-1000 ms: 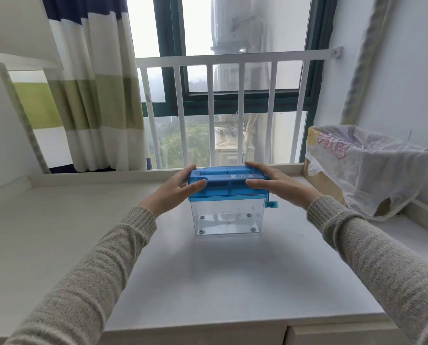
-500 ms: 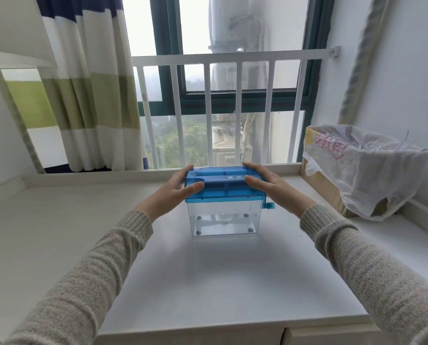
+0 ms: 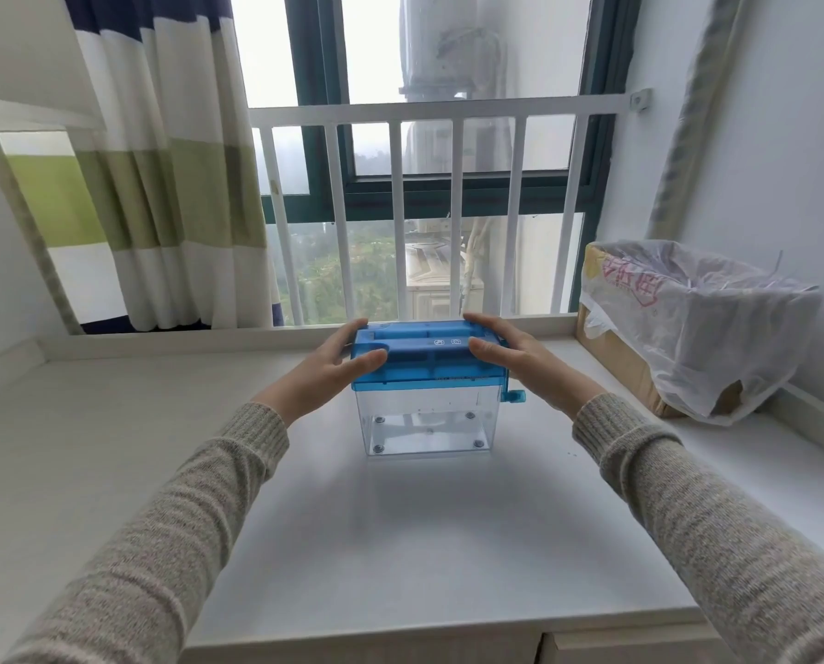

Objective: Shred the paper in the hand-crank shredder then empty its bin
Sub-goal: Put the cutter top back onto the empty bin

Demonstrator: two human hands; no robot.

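Your left hand (image 3: 326, 371) and right hand (image 3: 520, 359) each clasp an end of the blue shredder head (image 3: 427, 359), fingers curled over the top and thumbs on the near face. The shredder sits on the white desk (image 3: 400, 543), near the window ledge, its head seated on the clear bin (image 3: 427, 426). Expect it all to be light, hard plastic: stiff, smooth, a little slippery, and likely to crack if dropped. Judging by the seam, the head probably lifts off the bin, so carrying by the head alone could let the bin fall away; take the bin walls or support its base if you move the whole thing. Keep clear of the small crank stub (image 3: 514, 396) sticking out on the right. The bin looks empty; only its corner feet show through the floor, and no paper is visible anywhere. To your right, well apart, a cardboard box (image 3: 616, 366) lined with a thin plastic bag (image 3: 697, 328) stands open; its contents cannot be made out
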